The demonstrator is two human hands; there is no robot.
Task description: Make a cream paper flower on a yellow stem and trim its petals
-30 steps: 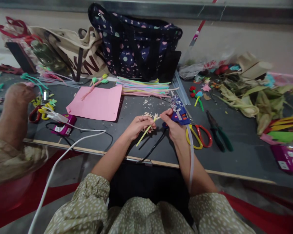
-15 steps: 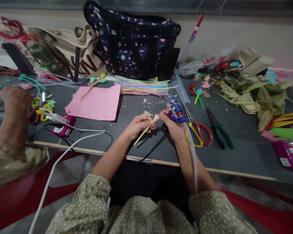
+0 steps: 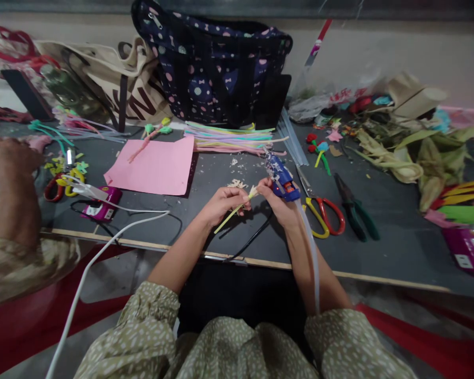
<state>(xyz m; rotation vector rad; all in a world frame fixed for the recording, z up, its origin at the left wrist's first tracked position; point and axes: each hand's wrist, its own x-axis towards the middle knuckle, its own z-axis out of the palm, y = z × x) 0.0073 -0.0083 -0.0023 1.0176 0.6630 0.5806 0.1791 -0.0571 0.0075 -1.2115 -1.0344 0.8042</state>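
My left hand (image 3: 225, 204) is closed around a thin yellow-green stem (image 3: 229, 217), whose free end points down and left. Pale petal-like bits (image 3: 253, 191) top the stem, between both hands. The fingertips of my right hand (image 3: 274, 197) pinch at these pale bits. A blue glue gun (image 3: 283, 179) rests against the right hand, a clear glue stick running back over the forearm; whether the palm grips it is hidden. Small cream pieces (image 3: 237, 183) lie just behind the left hand.
Right of my hands lie scissors (image 3: 323, 216) and pliers (image 3: 357, 210). Pink paper (image 3: 154, 171) and pastel stems (image 3: 229, 139) lie behind. A white cable (image 3: 102, 252) crosses the table edge at left, near another person's hand (image 3: 11, 158). Bags stand at the back.
The other person's hand at the far left has shifted left. My hands keep nearly the same pose, and the glue gun has tilted and moved slightly left.
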